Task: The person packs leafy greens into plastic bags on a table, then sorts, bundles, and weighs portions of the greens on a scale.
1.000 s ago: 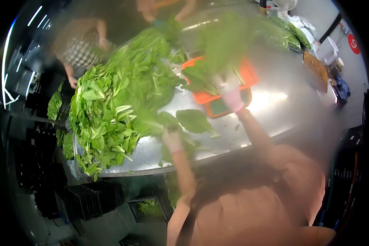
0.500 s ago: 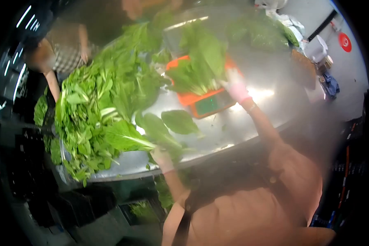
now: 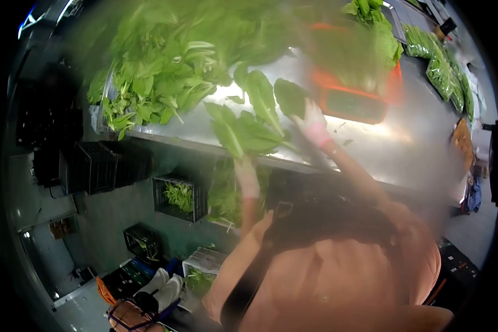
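My left hand (image 3: pixel 247 174), in a pale glove, is closed on the stem end of a green leaf (image 3: pixel 225 128) at the table's front edge. My right hand (image 3: pixel 314 123), gloved with a pink cuff, is at a darker leaf (image 3: pixel 290 97); its fingers are blurred against the leaf, so its hold is unclear. More loose leaves (image 3: pixel 263 99) lie between the hands. Behind my right hand stands an orange scale (image 3: pixel 353 105) with a bunch of greens (image 3: pixel 351 52) on it, smeared by blur.
A large heap of leafy greens (image 3: pixel 166 72) covers the left of the metal table (image 3: pixel 393 149). Bagged greens (image 3: pixel 440 69) lie at the back right. Below the table are black crates (image 3: pixel 177 207) with greens and stacked dark crates (image 3: pixel 97 166).
The view has tilted down, showing more floor. My right hand has left the bunch on the scale and come to the loose leaves. My left hand remains near the front edge with a leaf.
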`<move>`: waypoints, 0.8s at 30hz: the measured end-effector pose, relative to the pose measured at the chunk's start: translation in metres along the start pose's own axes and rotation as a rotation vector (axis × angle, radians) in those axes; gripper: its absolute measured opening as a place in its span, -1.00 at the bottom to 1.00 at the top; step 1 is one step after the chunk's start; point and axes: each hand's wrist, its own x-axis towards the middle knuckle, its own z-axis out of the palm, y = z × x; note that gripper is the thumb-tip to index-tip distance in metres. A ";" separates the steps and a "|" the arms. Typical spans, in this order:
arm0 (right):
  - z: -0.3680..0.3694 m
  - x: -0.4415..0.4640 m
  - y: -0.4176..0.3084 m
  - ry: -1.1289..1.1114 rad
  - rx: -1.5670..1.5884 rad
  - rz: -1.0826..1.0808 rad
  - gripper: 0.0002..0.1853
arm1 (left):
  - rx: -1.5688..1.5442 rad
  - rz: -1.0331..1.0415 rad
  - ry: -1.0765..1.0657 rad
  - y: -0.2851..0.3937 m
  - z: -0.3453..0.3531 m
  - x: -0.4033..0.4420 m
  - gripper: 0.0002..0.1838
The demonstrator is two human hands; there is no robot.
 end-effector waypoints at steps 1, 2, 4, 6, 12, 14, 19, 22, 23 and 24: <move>0.002 0.002 -0.003 -0.010 0.000 -0.007 -0.17 | -0.052 0.014 0.000 0.002 0.003 -0.006 -0.62; 0.006 0.005 -0.008 -0.006 0.019 -0.023 -0.18 | -0.053 0.011 0.011 0.005 0.006 -0.011 -0.62; 0.015 0.008 -0.021 0.016 -0.040 -0.030 -0.21 | -0.125 -0.161 -0.010 0.016 0.018 -0.012 -0.60; 0.024 0.012 -0.031 0.010 -0.010 -0.058 -0.21 | -0.205 -0.162 -0.064 0.017 0.024 0.000 -0.59; 0.010 0.007 -0.055 0.035 -0.077 -0.140 -0.17 | -0.386 -0.061 -0.072 0.024 0.039 -0.002 -0.59; 0.018 0.003 -0.057 0.005 -0.203 -0.171 -0.19 | -0.349 -0.067 -0.021 0.020 0.037 -0.005 -0.60; 0.020 0.008 -0.052 0.057 -0.249 -0.221 -0.41 | -0.294 -0.080 0.101 0.032 0.033 -0.007 -0.63; 0.007 0.004 -0.042 -0.032 -0.403 -0.317 -0.65 | -0.336 -0.091 -0.050 0.029 0.033 0.002 -0.66; 0.008 0.003 -0.039 -0.027 -0.405 -0.311 -0.65 | -0.335 -0.093 -0.059 0.027 0.036 0.005 -0.66; 0.008 0.003 -0.038 -0.018 -0.427 -0.347 -0.75 | -0.375 -0.138 -0.111 0.023 0.039 0.009 -0.68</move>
